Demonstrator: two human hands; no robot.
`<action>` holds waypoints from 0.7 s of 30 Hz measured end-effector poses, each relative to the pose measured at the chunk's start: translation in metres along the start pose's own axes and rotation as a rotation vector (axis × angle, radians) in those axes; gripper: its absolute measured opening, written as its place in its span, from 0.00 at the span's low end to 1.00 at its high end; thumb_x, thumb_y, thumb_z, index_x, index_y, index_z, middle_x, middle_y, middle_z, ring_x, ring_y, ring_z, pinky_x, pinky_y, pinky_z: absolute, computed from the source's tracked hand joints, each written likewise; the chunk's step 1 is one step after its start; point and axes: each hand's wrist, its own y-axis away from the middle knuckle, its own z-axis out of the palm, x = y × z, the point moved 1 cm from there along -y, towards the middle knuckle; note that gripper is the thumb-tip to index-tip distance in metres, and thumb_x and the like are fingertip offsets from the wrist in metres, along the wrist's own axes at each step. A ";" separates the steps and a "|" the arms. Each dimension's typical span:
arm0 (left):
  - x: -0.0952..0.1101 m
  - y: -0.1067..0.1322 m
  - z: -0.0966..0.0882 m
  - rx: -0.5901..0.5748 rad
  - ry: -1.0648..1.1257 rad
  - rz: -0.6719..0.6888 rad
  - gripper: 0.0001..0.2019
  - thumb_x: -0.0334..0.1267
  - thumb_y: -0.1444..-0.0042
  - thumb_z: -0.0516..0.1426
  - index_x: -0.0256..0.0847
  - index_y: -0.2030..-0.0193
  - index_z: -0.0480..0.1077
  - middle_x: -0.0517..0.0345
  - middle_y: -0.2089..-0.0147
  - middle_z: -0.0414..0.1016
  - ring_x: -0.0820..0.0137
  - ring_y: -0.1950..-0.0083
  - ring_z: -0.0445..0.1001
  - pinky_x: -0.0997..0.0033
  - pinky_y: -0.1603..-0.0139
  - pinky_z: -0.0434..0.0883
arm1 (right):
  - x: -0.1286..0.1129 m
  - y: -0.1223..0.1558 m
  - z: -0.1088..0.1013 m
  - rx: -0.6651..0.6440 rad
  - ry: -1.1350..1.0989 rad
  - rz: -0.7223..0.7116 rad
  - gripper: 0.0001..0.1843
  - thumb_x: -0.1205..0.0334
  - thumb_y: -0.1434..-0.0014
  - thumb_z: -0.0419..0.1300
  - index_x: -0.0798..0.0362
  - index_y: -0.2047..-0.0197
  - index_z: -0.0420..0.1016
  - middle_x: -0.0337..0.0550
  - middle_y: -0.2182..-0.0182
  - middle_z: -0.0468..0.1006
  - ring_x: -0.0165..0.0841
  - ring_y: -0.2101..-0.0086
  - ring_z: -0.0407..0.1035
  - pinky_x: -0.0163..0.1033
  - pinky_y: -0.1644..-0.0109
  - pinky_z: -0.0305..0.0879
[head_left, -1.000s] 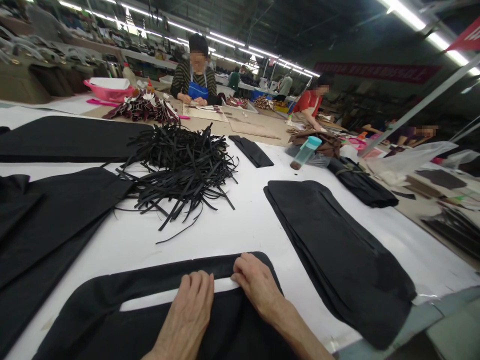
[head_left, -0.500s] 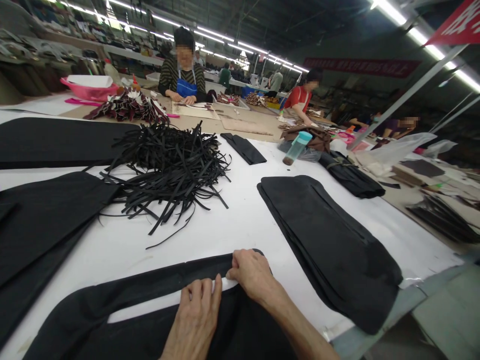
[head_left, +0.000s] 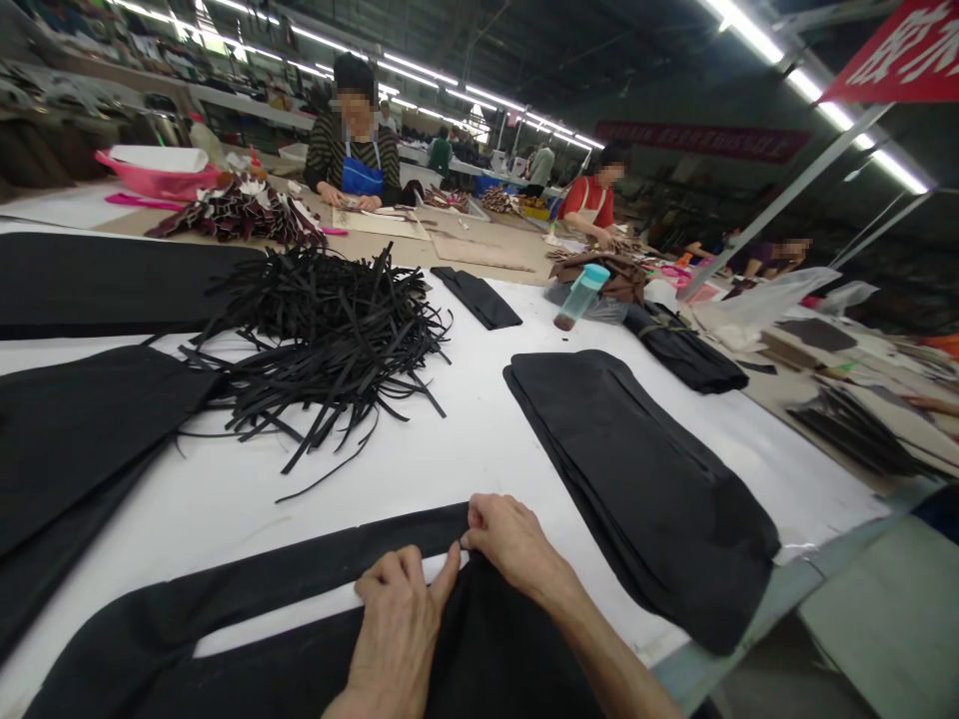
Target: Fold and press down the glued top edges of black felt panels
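Observation:
A black fabric panel (head_left: 285,569) lies in front of me, with a long narrow slot through which white shows. My left hand (head_left: 401,619) rests on the panel at the slot, its thumb reaching toward the slot's right end and its fingers bent over the edge. My right hand (head_left: 513,539) pinches the black fabric at that same end, finger and thumb closed. The two hands almost meet there. Their pressed fingertips hide the slot's end corner.
A heap of black strips (head_left: 330,340) lies beyond the panel. Stacked black panels (head_left: 636,479) lie right, near the table edge. Farther off are a folded black piece (head_left: 479,298), a turquoise-lidded bottle (head_left: 582,297) and a pink basin (head_left: 157,175). Co-workers (head_left: 360,150) sit across the table.
My left thumb has moved up to the slot's right end, close to my right fingertips. The right hand keeps its pinch there. The whole view has shifted slightly.

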 end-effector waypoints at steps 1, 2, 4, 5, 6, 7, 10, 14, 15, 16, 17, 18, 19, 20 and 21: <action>0.002 -0.002 -0.001 -0.016 -0.032 0.004 0.29 0.32 0.40 0.47 0.65 0.37 0.45 0.51 0.67 0.68 0.58 0.70 0.69 0.66 0.73 0.62 | 0.001 0.001 0.000 0.006 -0.026 -0.002 0.02 0.67 0.51 0.59 0.51 0.73 0.70 0.35 0.76 0.73 0.30 0.70 0.67 0.33 0.69 0.51; 0.003 -0.003 -0.002 -0.029 -0.065 0.009 0.30 0.30 0.41 0.47 0.66 0.37 0.43 0.51 0.68 0.68 0.57 0.71 0.70 0.65 0.74 0.62 | 0.001 0.003 0.000 0.009 -0.056 -0.004 0.02 0.67 0.50 0.58 0.51 0.72 0.69 0.35 0.76 0.72 0.30 0.70 0.67 0.32 0.69 0.51; 0.005 -0.005 -0.003 -0.041 -0.113 0.015 0.32 0.28 0.41 0.45 0.67 0.37 0.42 0.50 0.69 0.69 0.57 0.72 0.70 0.65 0.74 0.62 | 0.002 0.006 0.002 -0.001 -0.123 -0.010 0.05 0.68 0.47 0.53 0.51 0.70 0.69 0.34 0.75 0.73 0.27 0.72 0.67 0.30 0.70 0.53; 0.005 -0.006 -0.004 -0.035 -0.123 0.016 0.32 0.27 0.41 0.45 0.68 0.37 0.42 0.50 0.69 0.69 0.57 0.72 0.70 0.64 0.74 0.62 | 0.001 0.008 0.004 -0.012 -0.153 -0.014 0.07 0.68 0.46 0.51 0.51 0.69 0.69 0.34 0.75 0.73 0.27 0.73 0.67 0.30 0.71 0.53; 0.005 -0.006 -0.005 -0.020 -0.125 0.014 0.32 0.26 0.42 0.45 0.67 0.37 0.44 0.51 0.69 0.69 0.57 0.72 0.70 0.64 0.74 0.62 | 0.001 0.010 0.006 -0.022 -0.175 -0.020 0.08 0.69 0.46 0.50 0.51 0.69 0.69 0.34 0.75 0.73 0.26 0.73 0.67 0.29 0.71 0.54; 0.005 -0.006 -0.006 -0.003 -0.121 0.013 0.32 0.26 0.42 0.45 0.67 0.37 0.45 0.51 0.70 0.69 0.57 0.72 0.70 0.65 0.75 0.62 | 0.000 0.012 0.007 -0.026 -0.188 -0.025 0.09 0.70 0.46 0.49 0.51 0.69 0.69 0.34 0.75 0.73 0.26 0.73 0.67 0.29 0.71 0.54; 0.002 -0.001 -0.005 0.057 -0.090 0.017 0.32 0.26 0.43 0.46 0.63 0.37 0.47 0.52 0.69 0.68 0.59 0.71 0.69 0.65 0.74 0.63 | -0.001 0.016 0.010 -0.015 -0.189 -0.042 0.10 0.70 0.45 0.48 0.51 0.70 0.69 0.35 0.73 0.74 0.28 0.70 0.67 0.30 0.70 0.54; -0.008 0.015 0.008 0.171 0.020 0.014 0.26 0.29 0.45 0.50 0.46 0.39 0.58 0.48 0.61 0.68 0.59 0.61 0.67 0.60 0.63 0.67 | -0.006 0.019 0.011 -0.006 -0.154 -0.072 0.07 0.69 0.46 0.52 0.50 0.71 0.70 0.35 0.73 0.73 0.29 0.69 0.66 0.31 0.68 0.53; -0.011 0.020 0.014 0.206 0.054 0.013 0.24 0.29 0.46 0.50 0.41 0.40 0.61 0.46 0.58 0.68 0.59 0.58 0.66 0.59 0.58 0.67 | -0.008 0.020 0.012 0.004 -0.139 -0.071 0.06 0.68 0.47 0.54 0.51 0.72 0.70 0.35 0.73 0.72 0.29 0.69 0.65 0.32 0.67 0.53; -0.013 0.024 0.021 0.241 0.089 0.013 0.23 0.28 0.47 0.51 0.38 0.42 0.63 0.46 0.56 0.67 0.59 0.55 0.65 0.59 0.54 0.67 | -0.010 0.020 0.014 0.015 -0.126 -0.064 0.05 0.66 0.48 0.55 0.51 0.74 0.69 0.35 0.73 0.71 0.29 0.69 0.65 0.33 0.67 0.52; -0.015 0.028 0.028 0.278 0.118 0.019 0.23 0.27 0.49 0.51 0.36 0.44 0.65 0.45 0.53 0.67 0.59 0.53 0.64 0.60 0.50 0.66 | -0.013 0.020 0.016 0.029 -0.110 -0.048 0.06 0.65 0.48 0.57 0.51 0.75 0.69 0.36 0.73 0.71 0.30 0.70 0.65 0.34 0.67 0.52; -0.017 0.031 0.034 0.308 0.141 0.023 0.23 0.25 0.50 0.51 0.34 0.45 0.66 0.45 0.51 0.66 0.58 0.51 0.63 0.61 0.48 0.65 | -0.017 0.020 0.018 0.043 -0.089 -0.023 0.07 0.62 0.48 0.58 0.52 0.76 0.68 0.37 0.73 0.70 0.30 0.70 0.65 0.35 0.68 0.51; -0.019 0.033 0.039 0.327 0.160 0.022 0.23 0.24 0.51 0.51 0.34 0.46 0.67 0.46 0.50 0.66 0.58 0.49 0.62 0.62 0.47 0.64 | -0.020 0.020 0.021 0.055 -0.064 0.006 0.09 0.60 0.48 0.59 0.52 0.77 0.68 0.37 0.73 0.70 0.31 0.71 0.65 0.35 0.68 0.51; -0.020 0.034 0.043 0.339 0.175 0.020 0.24 0.24 0.51 0.50 0.34 0.46 0.67 0.46 0.49 0.66 0.58 0.49 0.62 0.62 0.47 0.64 | -0.023 0.019 0.023 0.063 -0.036 0.037 0.10 0.57 0.49 0.60 0.52 0.77 0.68 0.38 0.73 0.70 0.32 0.71 0.66 0.36 0.69 0.51; -0.020 0.033 0.044 0.337 0.186 0.021 0.24 0.24 0.51 0.50 0.35 0.46 0.67 0.47 0.49 0.66 0.58 0.49 0.62 0.61 0.47 0.65 | -0.027 0.019 0.024 0.071 -0.004 0.066 0.10 0.55 0.50 0.61 0.51 0.76 0.69 0.38 0.72 0.71 0.32 0.71 0.66 0.36 0.69 0.51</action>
